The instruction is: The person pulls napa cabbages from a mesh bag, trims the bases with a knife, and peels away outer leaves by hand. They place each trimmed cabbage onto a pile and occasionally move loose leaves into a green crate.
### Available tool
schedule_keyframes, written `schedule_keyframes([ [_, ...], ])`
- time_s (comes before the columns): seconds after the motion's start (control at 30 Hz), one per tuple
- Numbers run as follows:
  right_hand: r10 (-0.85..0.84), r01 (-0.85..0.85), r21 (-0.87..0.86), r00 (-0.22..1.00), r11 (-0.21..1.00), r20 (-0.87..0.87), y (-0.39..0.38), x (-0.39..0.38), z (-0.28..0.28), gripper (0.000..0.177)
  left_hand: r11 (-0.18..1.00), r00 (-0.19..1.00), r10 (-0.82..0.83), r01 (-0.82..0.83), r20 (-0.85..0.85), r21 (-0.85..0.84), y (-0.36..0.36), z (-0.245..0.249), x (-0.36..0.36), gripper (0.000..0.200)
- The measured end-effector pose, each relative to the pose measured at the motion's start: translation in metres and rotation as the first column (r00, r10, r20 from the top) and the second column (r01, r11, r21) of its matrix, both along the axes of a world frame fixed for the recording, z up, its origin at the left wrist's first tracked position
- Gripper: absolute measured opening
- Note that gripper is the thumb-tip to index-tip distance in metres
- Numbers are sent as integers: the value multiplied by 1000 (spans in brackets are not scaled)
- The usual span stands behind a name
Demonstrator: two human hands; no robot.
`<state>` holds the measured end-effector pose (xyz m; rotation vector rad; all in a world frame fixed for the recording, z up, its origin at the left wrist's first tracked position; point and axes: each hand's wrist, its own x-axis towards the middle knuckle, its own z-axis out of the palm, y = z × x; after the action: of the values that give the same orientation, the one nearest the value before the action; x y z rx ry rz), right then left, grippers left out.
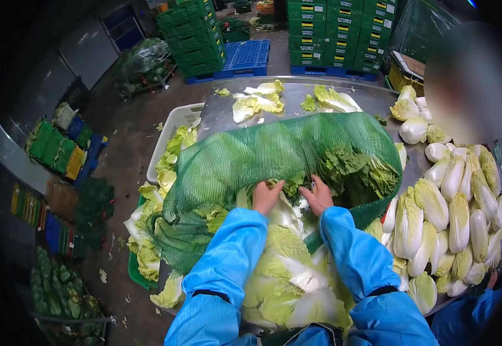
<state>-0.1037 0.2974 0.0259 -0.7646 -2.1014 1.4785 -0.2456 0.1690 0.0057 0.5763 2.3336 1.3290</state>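
Observation:
A large green mesh bag (236, 155) full of leafy Chinese cabbages lies across the table in front of me. On its right side the mesh gapes, and dark green cabbage leaves (343, 164) show inside. My left hand (266, 197) is at the bag's near edge, with thumb and finger bent together on the mesh. Just to its right, my right hand (319, 197) pinches at the same edge, beside a green leaf. Some fingertips are hidden by mesh and leaves. Below both hands, loose pale cabbage leaves (285, 271) are heaped against my front.
Trimmed Chinese cabbages (435, 225) are piled on the right of the metal table (366, 98). A white crate (176, 130) with leaves stands at the left. Stacked green crates (337, 34) and a blue pallet (245, 55) are behind. A co-worker's blue sleeve (470, 314) shows lower right.

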Motion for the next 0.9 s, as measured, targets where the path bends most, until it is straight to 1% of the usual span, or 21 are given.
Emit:
schedule_keyframes([
  [0.03,-52,50,33,997,998,62,1,-7,-3,64,979,979,-75,36,-187,-201,2,20,-4,41],
  [0.07,-106,98,68,987,993,125,1,-11,-8,64,950,923,-147,31,-356,-311,3,41,-14,36],
  [0.1,-108,99,72,985,992,133,2,-14,-13,64,791,336,-559,-59,-758,-609,7,-4,-57,35],
  [0.13,-113,113,7,985,994,131,1,-16,-20,65,964,804,-267,220,-532,-151,18,9,-85,36],
  [0.17,-118,126,-56,984,990,132,0,-17,-26,66,964,809,-266,223,-524,-146,21,15,-97,36],
  [0.2,-108,127,-166,987,978,119,-3,-17,-26,69,943,826,-310,204,-471,-263,25,21,-107,38],
  [0.27,-121,135,-130,987,982,108,-5,-23,-33,70,853,854,-381,177,-354,-491,29,33,-122,45],
  [0.3,-135,144,-99,987,985,90,-5,-25,-39,72,784,866,-408,170,-290,-597,32,35,-128,49],
  [0.33,-143,152,-113,986,982,82,-3,-29,-53,68,701,877,-426,166,-221,-694,34,34,-132,53],
  [0.37,-143,153,-116,986,981,88,-7,-34,-40,68,656,878,-440,171,-188,-735,36,32,-133,55],
  [0.4,-141,146,-318,989,937,39,-13,-38,-27,64,629,877,-451,181,-165,-756,39,26,-135,56],
  [0.43,-150,124,-509,989,851,-10,-18,-40,-12,61,634,876,-455,193,-160,-749,38,22,-134,58],
  [0.47,-99,139,-511,989,848,105,-16,-42,-5,59,653,875,-458,209,-159,-728,38,19,-134,59],
  [0.5,-95,134,-519,990,844,101,-23,-45,6,59,684,871,-460,225,-171,-694,39,17,-136,61],
  [0.57,-171,93,-440,975,893,-140,-44,-47,36,62,757,871,-459,280,-175,-590,36,18,-134,64],
  [0.6,-95,50,-356,989,933,-112,-48,-43,56,63,791,876,-453,311,-163,-528,33,19,-132,65],
  [0.63,-97,50,-351,988,935,-119,-55,-35,72,63,830,881,-453,361,-137,-426,26,19,-127,67],
  [0.7,-10,-33,-248,985,968,-172,-75,-8,100,61,870,884,-467,459,-4,-178,5,19,-105,70],
  [0.77,119,-152,-213,980,965,-159,-96,33,120,56,868,847,-494,491,196,69,-26,16,-64,74],
  [0.83,262,-309,-364,949,879,-172,-117,78,144,51,865,787,-502,456,358,209,-69,14,-16,77],
  [0.9,462,-438,-616,877,655,-133,-120,129,156,47,875,750,-483,400,451,272,-115,19,25,81],
])
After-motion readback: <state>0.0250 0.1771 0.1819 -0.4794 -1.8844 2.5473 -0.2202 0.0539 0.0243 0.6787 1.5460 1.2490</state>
